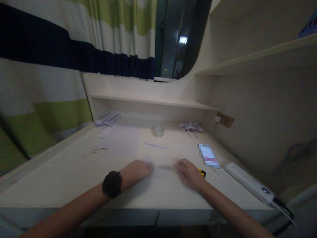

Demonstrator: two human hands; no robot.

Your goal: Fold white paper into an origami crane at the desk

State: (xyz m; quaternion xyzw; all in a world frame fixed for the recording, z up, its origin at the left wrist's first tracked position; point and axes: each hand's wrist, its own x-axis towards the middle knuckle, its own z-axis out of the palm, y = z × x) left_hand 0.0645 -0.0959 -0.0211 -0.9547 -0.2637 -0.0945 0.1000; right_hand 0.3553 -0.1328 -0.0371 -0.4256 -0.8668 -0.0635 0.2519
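Everything looking dim. Small white light (183, 40) glowing in dark window (170, 62). Soft shadow (135, 191) falling on desk (74, 172) beside left hand (138, 170). Left hand, right hand (189, 174) and thin strip (166, 167) looking smeary. Little squares hiding phone screen (209, 156). Bottom right corner looking darker. Right shelf (260, 56) stretching near picture edge.

A pale desk (81, 180) bears paper strips (107, 120), a sheet (123, 140), tape (158, 131), a paper flower (190, 127), a phone (208, 156) and a long white case (247, 182).

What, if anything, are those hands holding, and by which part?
The right hand appears to pinch a thin strip, blurred, by its right end. Whether the left hand holds anything cannot be told through the blur.
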